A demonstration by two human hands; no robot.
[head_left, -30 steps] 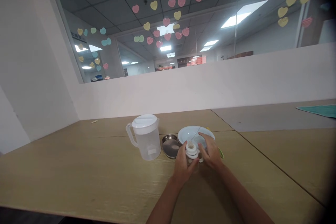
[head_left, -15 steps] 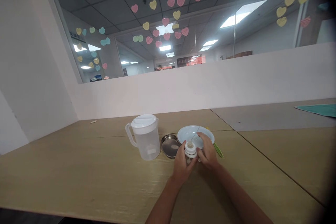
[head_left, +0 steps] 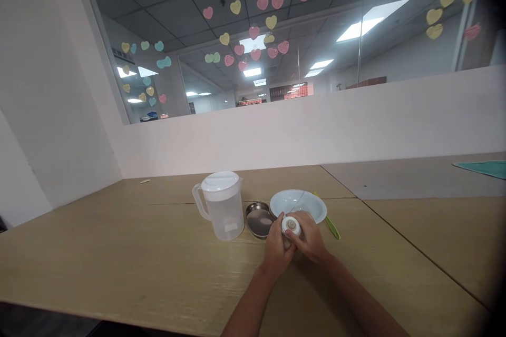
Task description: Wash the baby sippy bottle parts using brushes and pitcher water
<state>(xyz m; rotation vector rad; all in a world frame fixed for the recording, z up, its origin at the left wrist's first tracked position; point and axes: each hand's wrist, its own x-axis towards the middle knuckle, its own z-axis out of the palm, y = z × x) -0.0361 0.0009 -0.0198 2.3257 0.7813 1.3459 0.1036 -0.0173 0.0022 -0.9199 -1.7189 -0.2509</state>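
Two bare hands are closed around a small bottle with a round white collar and a translucent tip (head_left: 291, 226), which is held at the near side of a wide pale-blue bowl (head_left: 279, 202), over the wooden-toned desk (head_left: 158, 253). Its left side is gripped by the fingers of the left hand (head_left: 275, 247); its right side is wrapped by those of the right hand (head_left: 313, 238), with the thumb laid against the collar's near edge. Most of the bottle's body is hidden by the hands. To the left of the hands, a shallow round metal dish (head_left: 259, 219) is seen, and just left of that is placed an upright translucent plastic pitcher with a white lid (head_left: 226, 216). To the right of the bowl, a slim bright-green handle (head_left: 332, 227) is seen on the desk. At the far right, a teal cloth (head_left: 484, 168) is laid flat.
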